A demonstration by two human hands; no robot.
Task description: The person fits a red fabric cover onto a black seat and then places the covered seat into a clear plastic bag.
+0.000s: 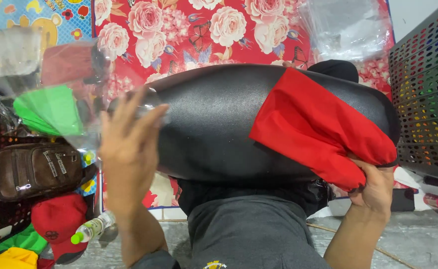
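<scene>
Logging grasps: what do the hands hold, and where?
Right hand grips the red cloth by its bunched lower end. Left hand presses flat on the black cushion's left end.

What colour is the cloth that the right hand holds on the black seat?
The cloth is plain red, gripped by the right hand; the head view shows it.

A home floor used as a small packing or sewing workspace, seen from above. A red rose-print mat point(204, 30) and a cartoon-print mat point(34, 17) cover a grey tiled floor point(418, 234). Folded cloth in clear plastic bags point(49, 107) piles near the mats' left edge, beside a brown bag point(29, 169), a red cap point(57, 219) and a perforated grey crate point(426, 94) at right
</scene>
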